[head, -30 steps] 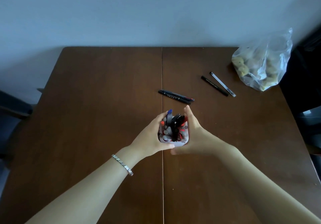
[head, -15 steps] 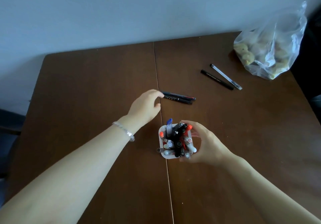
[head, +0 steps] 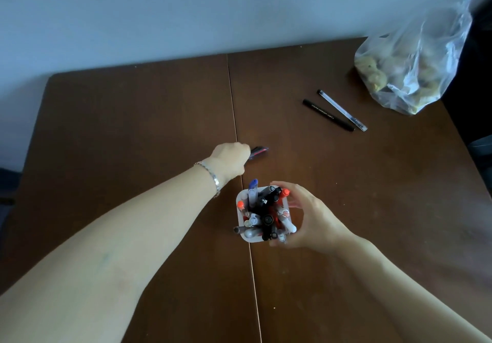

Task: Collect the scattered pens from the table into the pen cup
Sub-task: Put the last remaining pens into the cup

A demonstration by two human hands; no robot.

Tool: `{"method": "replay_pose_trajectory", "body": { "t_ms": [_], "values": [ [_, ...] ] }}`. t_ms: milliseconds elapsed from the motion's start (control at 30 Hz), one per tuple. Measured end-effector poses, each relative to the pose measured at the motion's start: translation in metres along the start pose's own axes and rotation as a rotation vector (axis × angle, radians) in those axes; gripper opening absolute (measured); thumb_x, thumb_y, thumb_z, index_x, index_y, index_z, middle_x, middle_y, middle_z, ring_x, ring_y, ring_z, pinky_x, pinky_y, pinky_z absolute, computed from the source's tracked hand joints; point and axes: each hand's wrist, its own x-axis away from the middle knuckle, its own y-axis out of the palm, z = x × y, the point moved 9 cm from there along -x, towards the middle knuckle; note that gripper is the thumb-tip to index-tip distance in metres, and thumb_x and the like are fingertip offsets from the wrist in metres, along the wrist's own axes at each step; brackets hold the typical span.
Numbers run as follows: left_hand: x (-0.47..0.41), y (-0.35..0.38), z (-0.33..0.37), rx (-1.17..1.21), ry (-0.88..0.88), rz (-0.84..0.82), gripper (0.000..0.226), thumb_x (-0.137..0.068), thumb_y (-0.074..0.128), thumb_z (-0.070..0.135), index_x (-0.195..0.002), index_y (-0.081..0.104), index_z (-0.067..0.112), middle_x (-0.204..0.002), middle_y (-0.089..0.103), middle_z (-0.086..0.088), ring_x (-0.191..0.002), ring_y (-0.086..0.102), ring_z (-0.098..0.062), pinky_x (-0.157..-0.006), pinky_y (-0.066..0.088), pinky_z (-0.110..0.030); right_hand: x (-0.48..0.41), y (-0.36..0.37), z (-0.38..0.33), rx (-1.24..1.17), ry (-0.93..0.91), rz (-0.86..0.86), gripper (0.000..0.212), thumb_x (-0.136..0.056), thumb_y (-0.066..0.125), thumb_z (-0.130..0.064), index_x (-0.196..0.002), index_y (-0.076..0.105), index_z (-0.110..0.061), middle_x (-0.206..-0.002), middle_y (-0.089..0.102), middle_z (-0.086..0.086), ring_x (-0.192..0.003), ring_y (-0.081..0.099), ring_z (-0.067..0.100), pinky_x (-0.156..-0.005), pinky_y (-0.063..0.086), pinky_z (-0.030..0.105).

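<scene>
Pens (head: 257, 151) in left hand (head: 231, 161) point right.

2 pens (head: 335, 111) beyond cup (head: 250, 237), bag (head: 410, 58) right

Pen cup (head: 246, 237) stands on table (head: 133, 129), crammed with pens. Right hand (head: 311, 220) wraps cup's right side. Left hand (head: 230, 161), beyond cup, closed around blurred dark pens (head: 259, 151). Black pen (head: 328, 115) and clear pen (head: 342, 109) far right of cup, near plastic bag (head: 410, 58).
</scene>
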Motion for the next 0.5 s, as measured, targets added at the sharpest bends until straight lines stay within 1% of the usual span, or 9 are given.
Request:
{"method": "replay_pose_trajectory", "body": {
  "t_ms": [67,100,133,200,267,333,400,433,500],
  "values": [
    [0.023,0.009,-0.021,0.173,-0.102,-0.047,0.025,-0.090,0.051,0.010,-0.113,0.049,0.000,-0.099,0.058,-0.016,-0.086,0.058,-0.034,-0.066,0.038,-0.034,0.001,0.000,-0.002,-0.006,0.004,0.007,0.094,-0.053,0.087,-0.021,-0.132,0.039,-0.031,-0.114,0.042,-0.034,-0.103,0.044,-0.023,-0.081,0.032,-0.008],
    [0.038,0.010,-0.031,0.297,-0.160,-0.030,0.025,-0.090,0.050,0.013,-0.112,0.047,0.000,-0.093,0.054,-0.014,-0.080,0.054,-0.031,-0.063,0.037,-0.032,0.002,0.000,-0.003,-0.005,0.006,0.006,0.093,-0.054,0.087,-0.020,-0.132,0.039,-0.030,-0.113,0.041,-0.034,-0.102,0.045,-0.021,-0.079,0.032,-0.009],
    [0.054,0.009,-0.041,0.426,-0.210,0.026,0.024,-0.092,0.049,0.015,-0.111,0.045,0.001,-0.089,0.051,-0.011,-0.075,0.051,-0.027,-0.059,0.035,-0.029,0.003,0.000,-0.003,-0.005,0.007,0.004,0.093,-0.054,0.087,-0.020,-0.132,0.038,-0.029,-0.113,0.040,-0.035,-0.102,0.044,-0.019,-0.077,0.032,-0.010],
    [0.089,-0.001,-0.054,0.675,-0.273,0.226,0.018,-0.094,0.050,0.019,-0.106,0.046,0.006,-0.087,0.053,-0.006,-0.073,0.052,-0.020,-0.054,0.035,-0.025,0.003,-0.001,-0.006,-0.004,0.005,0.010,0.091,-0.055,0.087,-0.018,-0.131,0.039,-0.029,-0.111,0.039,-0.035,-0.102,0.042,-0.018,-0.076,0.032,-0.010],
    [0.130,-0.009,-0.061,0.926,-0.294,0.458,0.008,-0.092,0.054,0.018,-0.097,0.051,0.013,-0.084,0.058,0.000,-0.075,0.062,-0.020,-0.060,0.046,-0.022,0.004,-0.001,-0.007,-0.002,0.001,0.013,0.091,-0.054,0.088,-0.018,-0.131,0.040,-0.028,-0.111,0.040,-0.034,-0.104,0.043,-0.016,-0.077,0.032,-0.010],
    [0.167,-0.012,-0.060,1.087,-0.282,0.658,0.006,-0.088,0.061,0.012,-0.090,0.055,0.011,-0.079,0.063,0.001,-0.076,0.068,-0.023,-0.069,0.054,-0.030,0.003,0.000,-0.008,-0.004,-0.003,0.016,0.090,-0.053,0.088,-0.017,-0.130,0.041,-0.029,-0.112,0.042,-0.032,-0.106,0.047,-0.009,-0.079,0.036,-0.006],
    [0.193,-0.008,-0.052,1.170,-0.244,0.762,0.005,-0.086,0.063,0.009,-0.090,0.060,0.008,-0.080,0.068,0.003,-0.079,0.070,-0.020,-0.076,0.057,-0.030,0.003,0.001,-0.009,-0.012,-0.003,0.017,0.089,-0.053,0.088,-0.017,-0.127,0.041,-0.033,-0.112,0.043,-0.031,-0.107,0.049,-0.005,-0.081,0.038,-0.002],
    [0.201,-0.008,-0.047,1.198,-0.222,0.800,0.006,-0.086,0.063,0.011,-0.091,0.061,0.008,-0.082,0.069,0.008,-0.082,0.071,-0.017,-0.078,0.057,-0.029,0.004,0.001,-0.009,-0.017,-0.002,0.019,0.088,-0.052,0.088,-0.017,-0.125,0.041,-0.035,-0.113,0.045,-0.029,-0.108,0.049,-0.005,-0.083,0.038,0.001],
    [0.213,-0.007,-0.037,1.246,-0.193,0.876,0.008,-0.085,0.063,0.021,-0.090,0.061,0.016,-0.079,0.068,0.021,-0.082,0.070,-0.010,-0.078,0.056,-0.023,0.003,0.001,-0.008,-0.024,-0.003,0.021,0.089,-0.052,0.088,-0.017,-0.127,0.042,-0.033,-0.116,0.049,-0.021,-0.110,0.051,0.000,-0.090,0.041,0.011]
  ]
}}
